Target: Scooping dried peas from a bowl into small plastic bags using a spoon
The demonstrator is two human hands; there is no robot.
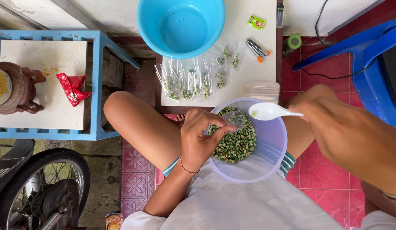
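A pale plastic bowl (272,149) rests in my lap, holding a heap of green peas (238,142). My left hand (200,138) pinches a small clear plastic bag (235,120) open over the peas. My right hand (334,123) grips the handle of a white plastic spoon (268,110), whose scoop hovers just above the bowl's far rim, beside the bag's mouth. A pea or two sits in the scoop.
Several filled little bags of peas (193,83) lie on a white board (257,70) ahead, by an empty blue basin (181,25), a stack of clear bags (262,90) and a stapler (257,49). A blue stand (95,85) with a red packet (72,87) is left; a blue chair (368,55) right; a motorbike wheel (44,187) lower left.
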